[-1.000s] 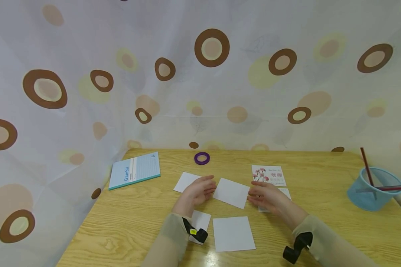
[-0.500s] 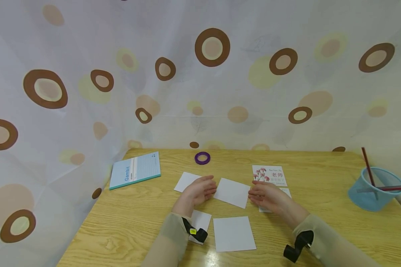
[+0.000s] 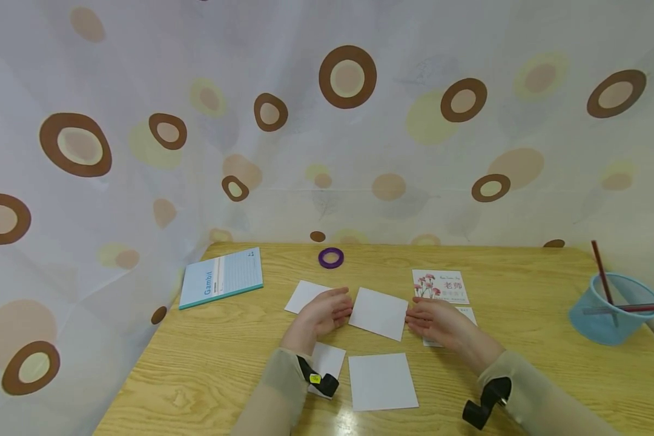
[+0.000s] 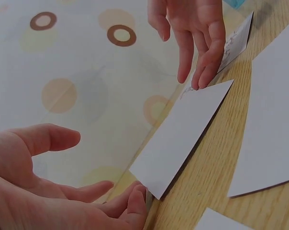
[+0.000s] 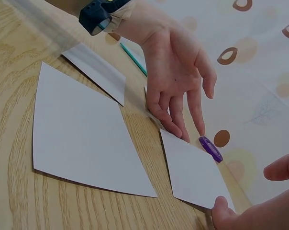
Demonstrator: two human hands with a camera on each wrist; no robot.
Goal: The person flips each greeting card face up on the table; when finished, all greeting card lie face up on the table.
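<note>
1 wooden table [image 3: 207, 369] stands before a circle-patterned curtain [image 3: 142, 91].

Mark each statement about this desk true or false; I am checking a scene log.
1. Both hands, left hand and right hand, touch opposite edges of the middle white card. True.
2. The purple tape ring lies inside the blue mesh cup. False: it lies on the wooden table near the back edge.
3. The Gambit notebook lies left of the hands. True.
4. The cup is empty. False: it holds red pencils.
</note>
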